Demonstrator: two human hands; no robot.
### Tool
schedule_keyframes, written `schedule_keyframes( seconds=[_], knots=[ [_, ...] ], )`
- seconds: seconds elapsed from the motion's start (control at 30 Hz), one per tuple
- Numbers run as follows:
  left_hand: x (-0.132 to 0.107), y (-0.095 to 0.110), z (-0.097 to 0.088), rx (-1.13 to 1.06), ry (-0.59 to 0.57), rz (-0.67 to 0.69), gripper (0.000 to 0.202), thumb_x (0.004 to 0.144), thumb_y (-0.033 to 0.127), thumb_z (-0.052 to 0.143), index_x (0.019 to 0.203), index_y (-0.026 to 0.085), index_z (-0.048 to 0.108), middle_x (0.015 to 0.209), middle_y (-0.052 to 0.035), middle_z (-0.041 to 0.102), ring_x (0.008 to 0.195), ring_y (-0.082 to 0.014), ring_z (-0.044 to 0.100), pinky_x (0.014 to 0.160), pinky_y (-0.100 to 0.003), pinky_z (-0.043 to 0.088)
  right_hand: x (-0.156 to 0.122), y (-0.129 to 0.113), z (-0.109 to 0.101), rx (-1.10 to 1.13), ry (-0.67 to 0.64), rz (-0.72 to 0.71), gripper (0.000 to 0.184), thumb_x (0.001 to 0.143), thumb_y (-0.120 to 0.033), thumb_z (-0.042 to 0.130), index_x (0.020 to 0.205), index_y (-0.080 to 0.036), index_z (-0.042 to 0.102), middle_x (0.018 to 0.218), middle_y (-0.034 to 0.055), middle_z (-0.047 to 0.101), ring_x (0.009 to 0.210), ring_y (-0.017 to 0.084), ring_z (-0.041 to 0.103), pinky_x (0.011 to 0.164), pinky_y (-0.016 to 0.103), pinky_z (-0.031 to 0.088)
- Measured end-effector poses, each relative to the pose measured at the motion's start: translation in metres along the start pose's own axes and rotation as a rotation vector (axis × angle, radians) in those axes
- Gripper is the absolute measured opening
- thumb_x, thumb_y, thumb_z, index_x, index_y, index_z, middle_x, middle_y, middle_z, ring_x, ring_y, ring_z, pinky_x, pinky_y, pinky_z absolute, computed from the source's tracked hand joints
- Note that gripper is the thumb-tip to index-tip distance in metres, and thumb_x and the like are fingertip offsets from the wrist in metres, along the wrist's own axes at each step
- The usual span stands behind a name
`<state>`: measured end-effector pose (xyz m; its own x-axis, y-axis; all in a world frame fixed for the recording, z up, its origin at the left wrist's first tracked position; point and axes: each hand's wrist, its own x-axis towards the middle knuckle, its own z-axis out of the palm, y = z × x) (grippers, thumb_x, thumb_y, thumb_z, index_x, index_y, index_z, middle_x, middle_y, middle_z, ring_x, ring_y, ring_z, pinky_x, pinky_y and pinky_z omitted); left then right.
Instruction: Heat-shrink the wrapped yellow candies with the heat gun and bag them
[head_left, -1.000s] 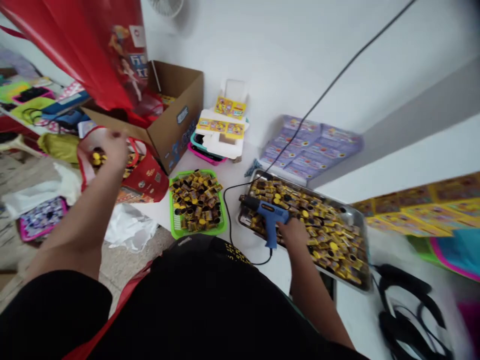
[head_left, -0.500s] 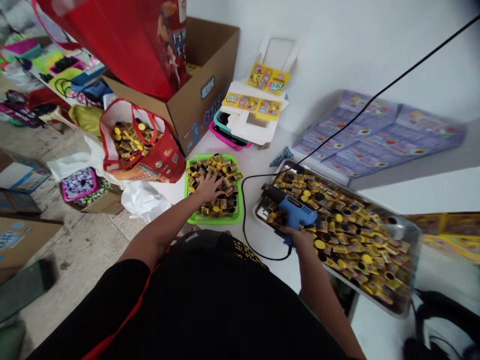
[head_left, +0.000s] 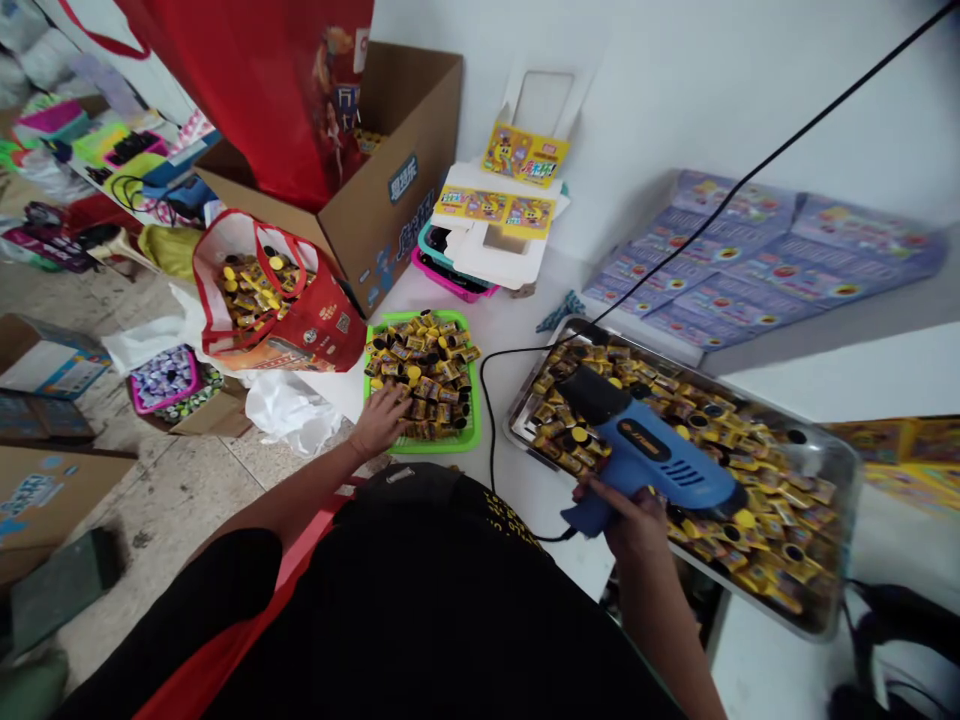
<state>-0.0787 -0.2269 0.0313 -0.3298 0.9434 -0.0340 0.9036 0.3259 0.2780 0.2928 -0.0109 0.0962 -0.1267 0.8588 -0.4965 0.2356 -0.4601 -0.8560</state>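
Closed, your R-hand grip (head_left: 637, 515) holds the heat gun (head_left: 652, 455), nozzle over the steel tray (head_left: 517, 438) of wrapped pcs (head_left: 780, 520) just beyond. L hand (head_left: 381, 425) lies open on the green tray (head_left: 435, 446), leftward. Both trays full: prob. lots left.

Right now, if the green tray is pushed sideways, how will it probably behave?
The green tray looks like thin plastic, so probably it slides easily on the smooth white table. Its small yellow-black pieces are heaped above the rim, so some may spill or roll.
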Motion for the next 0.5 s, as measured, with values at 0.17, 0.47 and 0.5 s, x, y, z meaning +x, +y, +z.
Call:
schedule_keyframes(
  seconds=[0.17,0.47,0.5],
  knots=[
    [0.02,-0.011,-0.002,0.025,0.145,-0.414,0.065,0.1,0.043,0.053,0.156,0.009,0.047,0.165,-0.0276,0.035,0.15,-0.0447,0.037,0.116,-0.058,0.039,-0.001,-0.002,0.011,-0.256,-0.032,0.047,0.048,0.041,-0.041,0.087,0.077,-0.02,0.063,0.056,0.0026,0.065,0.052,0.024,0.062,0.05,0.037,0.052],
    [0.007,-0.026,0.012,0.012,0.252,-0.398,0.038,0.1,0.048,0.056,0.115,0.016,0.069,0.144,-0.0233,0.057,0.136,-0.0397,0.052,0.111,-0.056,0.045,-0.031,0.013,0.026,-0.158,-0.209,0.004,0.049,0.05,-0.045,0.088,0.089,-0.02,0.072,0.065,0.0003,0.067,0.055,0.019,0.06,0.056,0.034,0.052],
    [0.02,-0.035,0.008,-0.018,0.325,-0.409,0.038,0.101,0.046,0.054,0.117,0.014,0.067,0.142,-0.0249,0.057,0.135,-0.0377,0.053,0.112,-0.054,0.044,-0.033,0.01,0.028,-0.156,-0.215,0.019,0.05,0.051,-0.046,0.088,0.09,-0.02,0.072,0.063,-0.0003,0.066,0.053,0.018,0.059,0.055,0.034,0.05]
  ],
)
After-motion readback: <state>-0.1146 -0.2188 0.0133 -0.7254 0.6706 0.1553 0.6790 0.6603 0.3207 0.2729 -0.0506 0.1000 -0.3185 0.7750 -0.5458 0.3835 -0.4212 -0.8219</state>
